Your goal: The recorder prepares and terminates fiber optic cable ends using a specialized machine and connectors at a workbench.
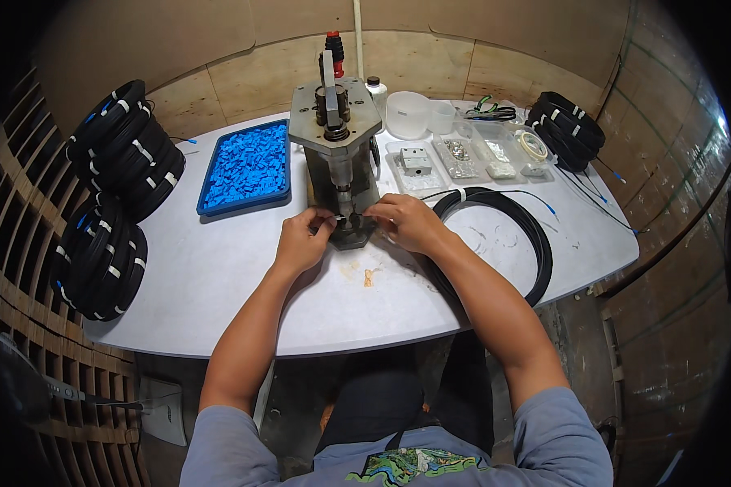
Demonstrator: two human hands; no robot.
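A grey metal hand press (339, 134) with a lever and a red-and-black knob stands at the middle of the table. My left hand (304, 239) reaches to the left side of its lower jaws, thumb and forefinger pinched together. From the right, my right hand (410, 222) meets the same spot with its fingers bent in and closed. What lies between the fingertips of either hand is too small and hidden to name. Beside my right hand and partly under that forearm lies a coil of black cable (542, 247), tied with white tape.
Left of the press sits a blue tray (244, 209) of small blue plastic pieces. Stacked black cable coils (126, 154) stand at the left edge, and more coils (566, 130) at the right. Clear plastic boxes (460, 156) of small parts lie behind my right hand.
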